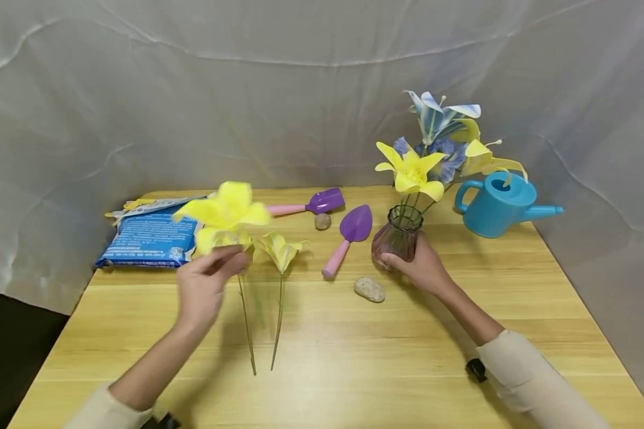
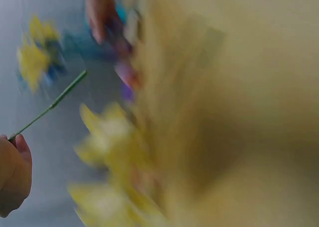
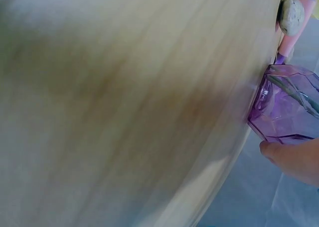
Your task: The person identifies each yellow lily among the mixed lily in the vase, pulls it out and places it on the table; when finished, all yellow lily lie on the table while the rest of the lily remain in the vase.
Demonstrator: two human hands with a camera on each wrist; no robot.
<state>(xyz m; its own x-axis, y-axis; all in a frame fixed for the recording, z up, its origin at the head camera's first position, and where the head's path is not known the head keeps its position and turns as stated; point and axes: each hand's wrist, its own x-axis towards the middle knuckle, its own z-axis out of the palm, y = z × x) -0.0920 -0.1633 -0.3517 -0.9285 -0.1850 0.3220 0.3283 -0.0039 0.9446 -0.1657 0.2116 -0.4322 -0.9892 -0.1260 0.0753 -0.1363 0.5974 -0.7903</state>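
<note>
In the head view my left hand (image 1: 206, 289) pinches a yellow artificial lily (image 1: 225, 208) by its stem, raised over the table. The left wrist view shows the green stem (image 2: 55, 102) rising from those fingertips. Two more yellow lilies (image 1: 281, 250) lie beneath and beside that hand, one bloom partly hidden. My right hand (image 1: 426, 268) grips the purple glass vase (image 1: 386, 244) low on its side. Out of the vase stand yellow lilies (image 1: 412, 173), a pale blue lily (image 1: 434, 119) and blue-violet blossoms (image 1: 448, 158). Much of the left wrist view is blurred.
A blue watering can (image 1: 496, 205) stands right of the vase. Left of it lie a purple trowel (image 1: 356, 223) and a purple scoop (image 1: 326, 201), both pink-handled, and two stones (image 1: 369, 289). A blue packet (image 1: 150, 238) sits at the far left, before a grey curtain (image 1: 300, 119).
</note>
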